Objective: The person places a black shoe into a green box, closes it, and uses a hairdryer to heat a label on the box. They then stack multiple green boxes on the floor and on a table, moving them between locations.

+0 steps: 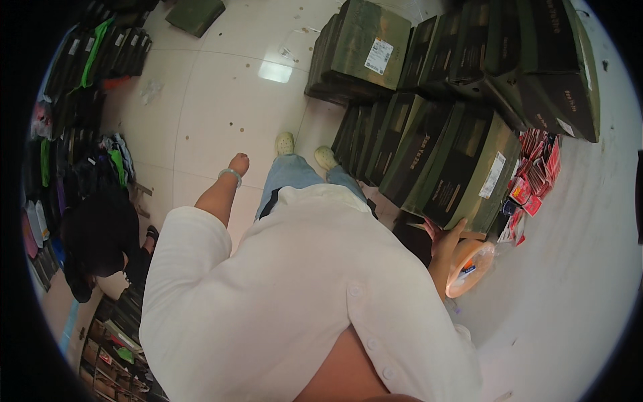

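My left hand (239,164), with a pale bracelet at its wrist, hangs over the tiled floor. Its fingers look curled in, and nothing shows in them. On the other side, my right hand (447,242) reaches to the near end of a dark green and black box (462,175), the nearest in a lower row. Thumb and fingers are spread apart against the box's near lower edge; some of the fingertips are hidden by it. Right beside that wrist stands an orange plastic basket (453,289) with small items inside.
More green boxes (372,40) are stacked ahead on the right. Red packets (536,164) lie beside them on a white surface (583,248). At far left a person in dark clothes (100,234) bends near shelves of packed goods (67,134). A lone box (194,16) lies on the floor (201,100).
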Available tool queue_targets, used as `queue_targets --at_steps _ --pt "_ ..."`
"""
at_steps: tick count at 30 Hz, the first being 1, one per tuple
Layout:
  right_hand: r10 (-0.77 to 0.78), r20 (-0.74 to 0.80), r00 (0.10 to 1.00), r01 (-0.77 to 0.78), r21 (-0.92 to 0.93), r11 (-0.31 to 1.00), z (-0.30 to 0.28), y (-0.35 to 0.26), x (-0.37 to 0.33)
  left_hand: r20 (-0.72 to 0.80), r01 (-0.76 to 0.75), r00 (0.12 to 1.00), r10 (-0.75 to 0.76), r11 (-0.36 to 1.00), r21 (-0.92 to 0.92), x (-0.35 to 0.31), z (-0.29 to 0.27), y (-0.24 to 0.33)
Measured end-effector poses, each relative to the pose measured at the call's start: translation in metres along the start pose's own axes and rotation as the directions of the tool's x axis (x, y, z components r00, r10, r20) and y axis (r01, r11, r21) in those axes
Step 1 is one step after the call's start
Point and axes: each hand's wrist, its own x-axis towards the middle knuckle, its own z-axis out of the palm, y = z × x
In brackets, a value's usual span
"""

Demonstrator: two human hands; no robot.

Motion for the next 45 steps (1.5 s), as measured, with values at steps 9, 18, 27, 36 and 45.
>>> queue_targets --at_steps 9,18,27,36,45 --pt "-0.026 -0.047 0.999 0.030 0.096 0.995 0.000 0.008 0.005 -0.024 0.026 0.999 -0.027 0.999 -0.026 -0.018 0.022 0.002" --pt "0.174 0.444 0.879 -0.075 -0.231 0.970 -0.014 0.070 0.028 0.010 0.097 0.995 -0.099 0.986 0.135 -0.051 0.048 0.002" --pt "0.150 0.654 0.741 0.041 -0.268 0.962 0.133 0.040 0.037 -0.087 0.190 0.979 -0.184 0.980 0.066 -0.064 -0.043 0.062" --pt "0.026 0.506 0.862 0.350 -0.631 0.693 0.301 0.002 0.049 0.159 -0.116 0.983 0.093 0.983 0.145 0.094 -0.128 0.065" --pt "0.015 0.476 0.879 0.348 -0.665 0.661 0.448 -0.028 0.039 -0.163 -0.009 0.986 -0.043 0.953 -0.302 0.196 -0.341 0.019"
